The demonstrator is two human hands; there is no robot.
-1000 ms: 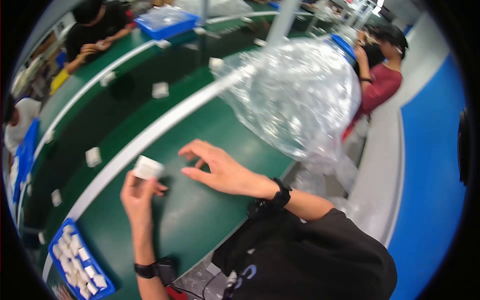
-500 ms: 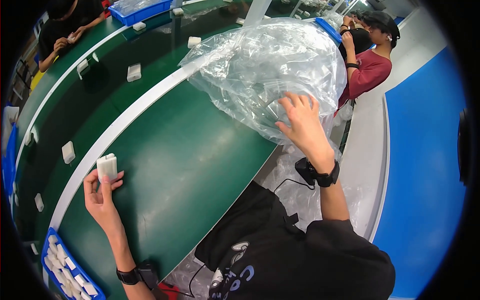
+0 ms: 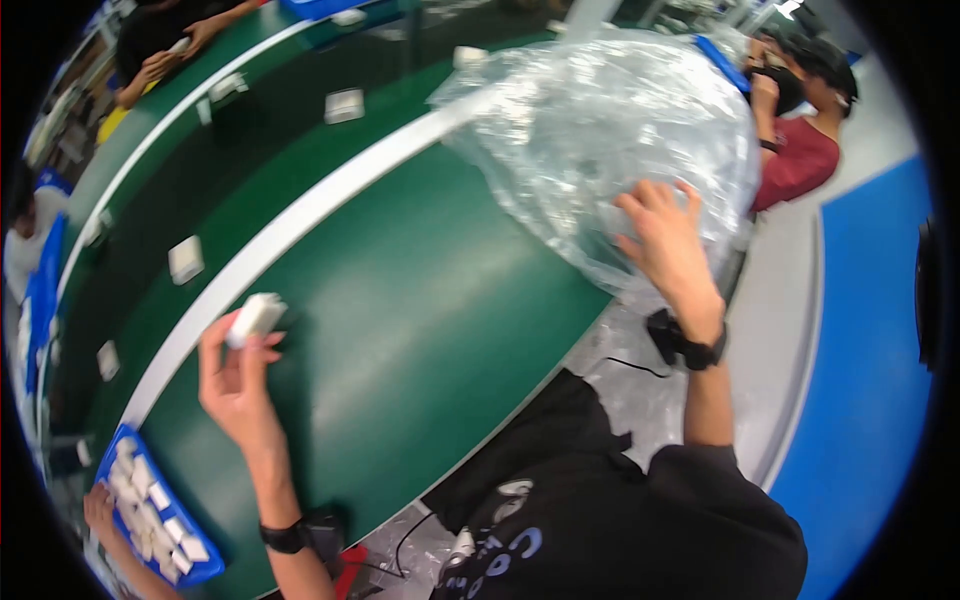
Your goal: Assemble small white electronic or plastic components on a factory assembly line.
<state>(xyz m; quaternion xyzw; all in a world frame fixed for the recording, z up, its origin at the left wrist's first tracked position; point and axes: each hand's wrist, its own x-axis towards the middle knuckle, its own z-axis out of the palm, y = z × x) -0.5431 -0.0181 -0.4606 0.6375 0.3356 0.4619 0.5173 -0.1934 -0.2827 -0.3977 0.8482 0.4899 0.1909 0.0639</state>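
A small white plastic block, rounded and boxy, is pinched between the thumb and fingers of my left hand. It is tilted and a little blurred, held above the green work surface near the white divider strip. On the right, my right hand is over a large clear plastic bag, its fingers bent and apart, with no object seen in them. Whether the fingertips press on the film I cannot tell. The bag lies puffed up across the far right part of the surface.
Beyond the curved white strip, a dark green belt carries several white blocks. At lower left, another person's hand touches a blue tray of white blocks. Co-workers sit at the far left and far right.
The whole view has shifted, moving the scene rightward. The block in my left hand has turned from upright to tilted. Another person's hand has appeared at the blue tray. My right hand remains over the bag.
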